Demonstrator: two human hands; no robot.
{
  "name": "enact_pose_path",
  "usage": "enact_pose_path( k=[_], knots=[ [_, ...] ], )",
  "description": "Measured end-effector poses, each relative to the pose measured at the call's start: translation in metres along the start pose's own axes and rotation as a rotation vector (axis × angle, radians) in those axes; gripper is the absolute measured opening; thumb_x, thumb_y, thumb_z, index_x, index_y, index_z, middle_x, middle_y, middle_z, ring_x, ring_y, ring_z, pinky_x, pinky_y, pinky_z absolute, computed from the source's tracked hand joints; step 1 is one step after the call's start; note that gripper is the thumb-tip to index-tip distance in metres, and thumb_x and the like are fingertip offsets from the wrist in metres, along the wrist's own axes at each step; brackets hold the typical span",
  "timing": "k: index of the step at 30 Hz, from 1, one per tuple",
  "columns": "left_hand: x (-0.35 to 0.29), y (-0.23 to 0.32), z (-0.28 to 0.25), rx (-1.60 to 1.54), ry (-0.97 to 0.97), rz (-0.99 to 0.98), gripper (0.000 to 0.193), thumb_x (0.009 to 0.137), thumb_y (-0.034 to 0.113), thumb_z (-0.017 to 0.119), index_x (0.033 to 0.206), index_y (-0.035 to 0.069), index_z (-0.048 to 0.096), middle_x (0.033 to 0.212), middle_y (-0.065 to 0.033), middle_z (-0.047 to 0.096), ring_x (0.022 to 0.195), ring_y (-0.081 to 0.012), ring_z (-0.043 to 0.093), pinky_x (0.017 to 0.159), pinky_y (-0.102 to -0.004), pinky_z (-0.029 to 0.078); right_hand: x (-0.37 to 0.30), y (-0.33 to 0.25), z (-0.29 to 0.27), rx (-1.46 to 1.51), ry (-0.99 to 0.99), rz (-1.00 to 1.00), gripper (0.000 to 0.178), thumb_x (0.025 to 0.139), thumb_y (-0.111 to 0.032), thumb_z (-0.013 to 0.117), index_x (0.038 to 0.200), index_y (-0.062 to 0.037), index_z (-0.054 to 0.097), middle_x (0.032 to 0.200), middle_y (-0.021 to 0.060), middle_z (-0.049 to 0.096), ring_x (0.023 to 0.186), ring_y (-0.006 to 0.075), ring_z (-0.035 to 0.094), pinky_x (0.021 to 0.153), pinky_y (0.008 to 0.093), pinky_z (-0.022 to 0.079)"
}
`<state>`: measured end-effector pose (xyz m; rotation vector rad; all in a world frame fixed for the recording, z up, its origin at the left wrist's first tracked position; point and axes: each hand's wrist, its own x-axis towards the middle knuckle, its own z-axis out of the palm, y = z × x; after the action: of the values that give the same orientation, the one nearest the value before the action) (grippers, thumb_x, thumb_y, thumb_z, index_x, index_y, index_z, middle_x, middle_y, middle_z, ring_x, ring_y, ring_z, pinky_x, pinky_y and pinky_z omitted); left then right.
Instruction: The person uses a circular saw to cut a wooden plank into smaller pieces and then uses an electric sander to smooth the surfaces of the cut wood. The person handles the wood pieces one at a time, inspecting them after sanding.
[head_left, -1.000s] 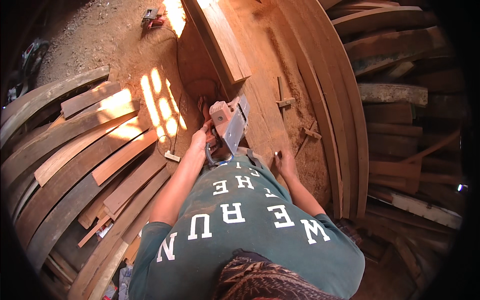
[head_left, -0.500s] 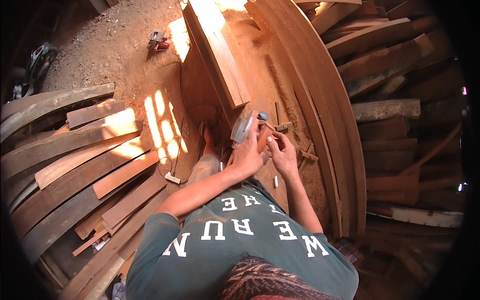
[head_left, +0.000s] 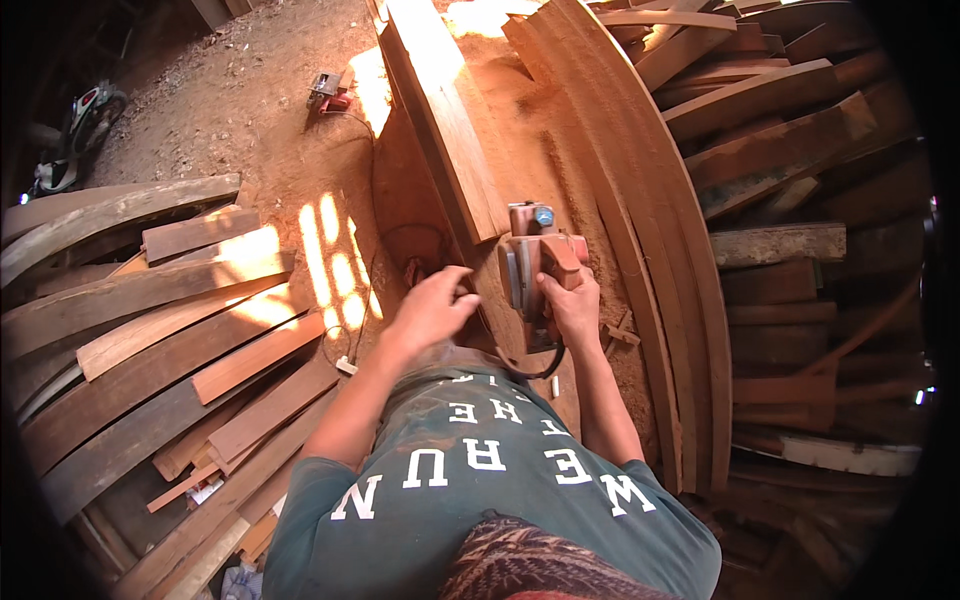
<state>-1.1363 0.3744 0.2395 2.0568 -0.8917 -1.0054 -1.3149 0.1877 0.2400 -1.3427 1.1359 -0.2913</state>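
My right hand (head_left: 574, 305) is wrapped round the handle of a reddish electric hand planer (head_left: 530, 245) with a blue knob and a grey metal side. The planer is lifted beside the near end of a long, thick wooden beam (head_left: 450, 130). From its rear a dark cord (head_left: 545, 372) loops down near my shirt. My left hand (head_left: 437, 308) is off the tool, to its left, with fingers loosely bent and apart and nothing in them.
Curved boards (head_left: 640, 200) run along the right, with stacked timber (head_left: 780, 160) beyond. More planks (head_left: 150, 300) are piled at the left. A second power tool (head_left: 328, 93) lies on the dusty ground at the far left, with a cord; a motorbike (head_left: 85, 135) stands behind.
My left hand has let go of the planer and moved left. My right hand now grips its handle, and the planer has turned more upright and shifted right.
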Motion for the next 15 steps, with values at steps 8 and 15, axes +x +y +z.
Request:
enact_pose_path(
  k=[8, 15],
  knots=[
    [-0.068, -0.300, 0.004, 0.150, 0.142, -0.606, 0.055, 0.092, 0.033, 0.073, 0.131, -0.004, 0.062, 0.127, -0.0275, 0.070, 0.121, -0.0416, 0.067, 0.102, -0.0476, 0.053, 0.022, 0.036, 0.000, -0.406, -0.086, -0.254, 0.019, 0.085, -0.010, 0.074, 0.102, -0.0020, 0.073, 0.088, 0.0197, 0.075, 0.084, 0.0260, 0.076, 0.079, 0.0401, 0.057],
    [-0.167, -0.357, 0.030, -0.258, 0.017, -1.232, 0.030, 0.092, 0.027, 0.070, 0.098, -0.002, 0.076, 0.104, -0.0210, 0.077, 0.098, -0.0320, 0.073, 0.083, -0.0438, 0.057, 0.078, 0.006, 0.037, -0.353, -0.104, -0.252, 0.024, 0.084, -0.013, 0.075, 0.104, -0.0003, 0.071, 0.091, 0.0254, 0.074, 0.091, 0.0363, 0.077, 0.081, 0.0436, 0.058]
  ],
)
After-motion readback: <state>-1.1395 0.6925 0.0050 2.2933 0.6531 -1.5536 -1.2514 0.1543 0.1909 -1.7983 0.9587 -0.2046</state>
